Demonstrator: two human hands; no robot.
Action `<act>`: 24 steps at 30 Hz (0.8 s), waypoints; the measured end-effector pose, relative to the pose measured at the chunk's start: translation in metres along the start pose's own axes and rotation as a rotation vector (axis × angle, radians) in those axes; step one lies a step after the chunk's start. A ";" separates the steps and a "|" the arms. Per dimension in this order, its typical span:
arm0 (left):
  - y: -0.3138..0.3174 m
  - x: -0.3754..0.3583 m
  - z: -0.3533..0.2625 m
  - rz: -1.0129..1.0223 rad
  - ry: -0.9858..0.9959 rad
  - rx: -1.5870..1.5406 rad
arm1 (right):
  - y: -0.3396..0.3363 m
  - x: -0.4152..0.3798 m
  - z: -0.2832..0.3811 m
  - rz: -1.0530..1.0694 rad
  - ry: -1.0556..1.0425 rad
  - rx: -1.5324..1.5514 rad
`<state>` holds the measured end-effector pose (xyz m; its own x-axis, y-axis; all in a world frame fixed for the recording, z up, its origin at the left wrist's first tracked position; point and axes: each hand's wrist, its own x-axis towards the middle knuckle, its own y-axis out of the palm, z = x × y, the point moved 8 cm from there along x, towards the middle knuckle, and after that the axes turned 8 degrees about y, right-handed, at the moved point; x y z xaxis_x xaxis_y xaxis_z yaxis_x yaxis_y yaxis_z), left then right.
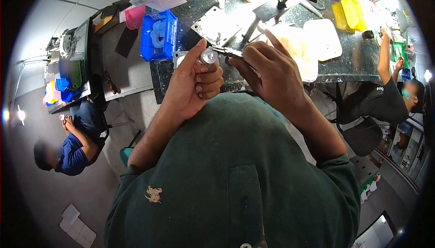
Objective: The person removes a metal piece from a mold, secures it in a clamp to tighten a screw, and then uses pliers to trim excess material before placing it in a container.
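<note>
I have my left hand (pixel 192 87) closed around a small round metal part (pixel 209 56), thumb along one side and fingers curled under it, so its shiny flat face points up toward me where I can see it. My right hand (pixel 272 73) is pinched narrow on a slim metal tool (pixel 229 52), something like tweezers or fine pliers, with its tip brought right against the edge of the part; my forefinger sticks out straight, which looks to me like a way of steadying the grip. I hold both hands up in front of my chest, above the near edge of the counter (pixel 349 62), rather than resting the part on it, probably to keep the small piece close to my eyes and in the light. Beyond my hands, on the counter, lies a flat metal plate (pixel 217 25) and a pale foam pad (pixel 322 38), both within easy reach. A blue bin (pixel 158 35) stands toward the left end of the counter, with a pink thing just beside it, and yellow containers (pixel 349 12) sit at the far right corner. A person in a blue shirt (pixel 72 155) sits low on my left, and another in dark clothes (pixel 385 101) is at the right end of the counter, their hand reaching up to its edge.
</note>
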<state>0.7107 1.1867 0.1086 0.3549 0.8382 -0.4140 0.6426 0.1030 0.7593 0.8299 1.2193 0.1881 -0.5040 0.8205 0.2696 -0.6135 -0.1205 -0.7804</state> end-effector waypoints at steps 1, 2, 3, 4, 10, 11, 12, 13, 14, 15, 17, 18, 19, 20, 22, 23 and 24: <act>0.000 0.000 0.001 -0.001 -0.006 -0.016 | 0.002 -0.001 -0.001 0.005 0.014 0.000; 0.000 0.001 0.002 -0.002 -0.013 -0.033 | 0.004 -0.001 -0.002 0.010 0.029 0.000; 0.000 0.000 0.002 -0.002 -0.014 -0.033 | 0.004 -0.002 -0.002 0.010 0.030 0.001; 0.001 0.000 0.001 -0.003 -0.003 -0.017 | 0.004 -0.002 -0.002 0.009 0.038 -0.002; -0.002 0.003 0.000 0.007 0.017 0.000 | 0.001 0.001 0.002 0.033 0.068 -0.026; -0.002 0.003 -0.001 0.004 0.024 0.007 | 0.002 0.001 0.002 0.057 0.085 -0.013; -0.002 0.003 -0.001 0.005 0.024 0.007 | 0.003 0.001 0.003 0.057 0.085 -0.013; -0.002 0.003 -0.001 0.005 0.026 0.010 | 0.007 0.000 0.001 0.078 0.099 -0.007; -0.002 0.003 -0.001 0.005 0.028 0.014 | 0.010 -0.002 0.000 0.100 0.112 -0.001; -0.002 0.003 -0.001 0.006 0.028 0.013 | 0.012 -0.003 -0.002 0.100 0.113 -0.002; -0.007 0.003 0.002 -0.016 0.008 0.012 | 0.020 -0.004 -0.005 0.123 0.078 -0.093; -0.007 0.003 0.002 -0.016 0.008 0.012 | 0.022 -0.005 -0.007 0.123 0.078 -0.093; -0.010 0.003 0.003 -0.044 0.005 0.040 | 0.024 -0.005 -0.009 0.124 0.070 -0.076; -0.013 0.002 0.003 -0.073 0.003 0.068 | 0.025 -0.005 -0.009 0.126 0.061 -0.058; -0.012 0.002 0.003 -0.049 -0.006 0.039 | 0.020 -0.002 -0.006 0.090 0.061 0.014; -0.009 0.002 0.003 -0.023 -0.017 0.011 | 0.016 -0.001 -0.005 0.053 0.063 0.085; -0.008 0.002 0.002 -0.025 -0.015 0.010 | 0.016 -0.001 -0.005 0.055 0.060 0.086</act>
<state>0.7074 1.1864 0.1006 0.3487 0.8275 -0.4400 0.6578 0.1183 0.7438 0.8237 1.2198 0.1723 -0.5026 0.8431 0.1913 -0.6369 -0.2115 -0.7413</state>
